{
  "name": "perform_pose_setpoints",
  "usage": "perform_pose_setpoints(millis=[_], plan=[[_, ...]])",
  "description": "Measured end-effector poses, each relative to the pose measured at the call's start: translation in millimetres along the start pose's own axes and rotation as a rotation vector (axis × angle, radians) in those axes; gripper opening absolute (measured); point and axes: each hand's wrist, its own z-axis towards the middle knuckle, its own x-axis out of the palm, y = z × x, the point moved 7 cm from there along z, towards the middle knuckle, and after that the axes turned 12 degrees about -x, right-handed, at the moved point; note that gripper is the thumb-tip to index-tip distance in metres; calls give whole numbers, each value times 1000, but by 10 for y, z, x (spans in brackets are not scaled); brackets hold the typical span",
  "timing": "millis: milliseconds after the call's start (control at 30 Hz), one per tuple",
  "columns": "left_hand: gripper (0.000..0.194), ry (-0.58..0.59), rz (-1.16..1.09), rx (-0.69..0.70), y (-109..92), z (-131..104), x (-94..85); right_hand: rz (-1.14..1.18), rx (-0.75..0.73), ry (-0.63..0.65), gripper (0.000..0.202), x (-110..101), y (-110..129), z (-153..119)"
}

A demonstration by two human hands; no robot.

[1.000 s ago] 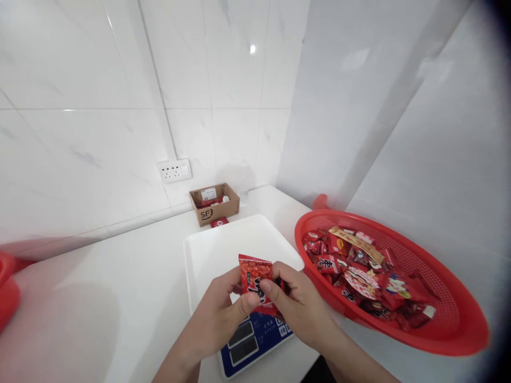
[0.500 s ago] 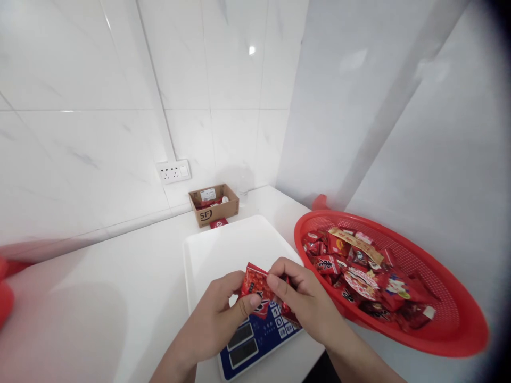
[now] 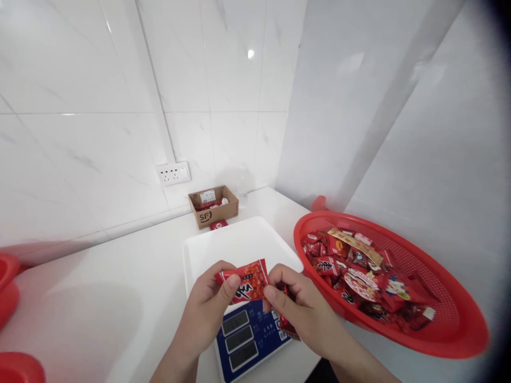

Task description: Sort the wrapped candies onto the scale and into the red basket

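A small red snack packet [image 3: 250,280] with black lettering is pinched in my left hand [image 3: 205,314], its thumb pressed on the front. At the packet's right end are the thumb and forefinger of my right hand [image 3: 307,311]; whether they grip that edge I cannot tell. Tucked under the right fingers is another red packet [image 3: 288,325], mostly hidden. Both hands hover over a white scale [image 3: 235,242] with a blue keypad panel, partly covered by the fingers.
To the right stands a big red plastic basket [image 3: 459,303] holding many red packets. Behind the scale is a small cardboard box [image 3: 217,214] with red packets inside and a red packet [image 3: 218,224] in front. A clear container [image 3: 242,194] is beside it. Red plastic rims [image 3: 18,367] show at left.
The packet has turned more level and shifted slightly left with my left hand. Its lettering now shows more fully. My right hand stays close to its end.
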Motion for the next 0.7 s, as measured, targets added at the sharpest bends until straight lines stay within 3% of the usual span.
perform_pose_setpoints(millis=[200,300,467,700], plan=[[40,-49,88,1,-11,-24,-33,-65,-41,110,42,82,53,-1],[40,-55,97,25,-27,-31,-37,-120,-50,93,43,72,50,-3],[39,68,103,65,-61,-45,61,-164,-93,12,43,1,78,-12],[34,112,84,102,-62,-65,106,-54,-144,75,51,79,114,3]])
